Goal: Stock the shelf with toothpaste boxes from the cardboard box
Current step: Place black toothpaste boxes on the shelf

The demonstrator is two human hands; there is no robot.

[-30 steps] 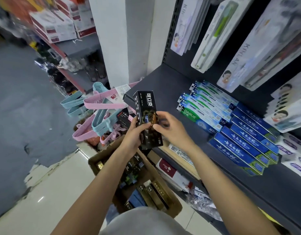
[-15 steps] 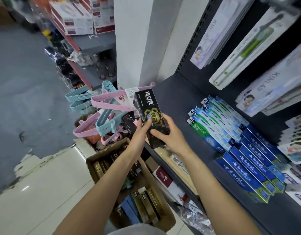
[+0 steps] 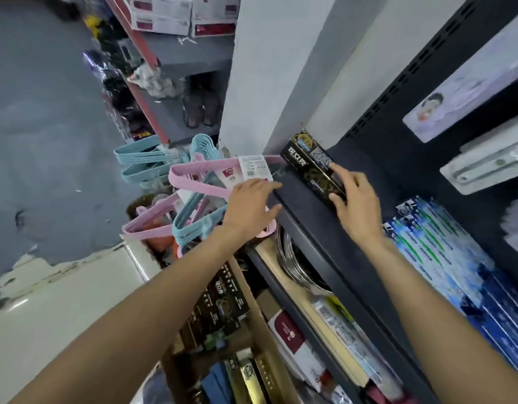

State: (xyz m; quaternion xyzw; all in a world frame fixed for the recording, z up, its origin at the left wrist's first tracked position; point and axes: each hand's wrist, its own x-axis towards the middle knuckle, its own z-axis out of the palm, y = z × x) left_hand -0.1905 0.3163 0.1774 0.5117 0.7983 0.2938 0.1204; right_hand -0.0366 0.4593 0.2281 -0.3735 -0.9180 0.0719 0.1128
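The right hand [image 3: 357, 204] is lying over the near end of a black toothpaste box [image 3: 313, 167], fingers and thumb closing round it in a narrow grip, while the box is resting on the far left corner of the dark shelf [image 3: 316, 228]. The left hand [image 3: 250, 205] is hanging wide and holding nothing, just left of the shelf edge, over pink hangers [image 3: 190, 182]; below, the cardboard box [image 3: 256, 322] is sitting on the floor with more black boxes inside

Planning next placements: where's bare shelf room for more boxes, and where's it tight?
Bare dark shelf runs from the black toothpaste box under the right hand to the blue-green boxes. Also bare behind, toward the back panel. Crowded: the left edge by the hangers, where the left hand sits.
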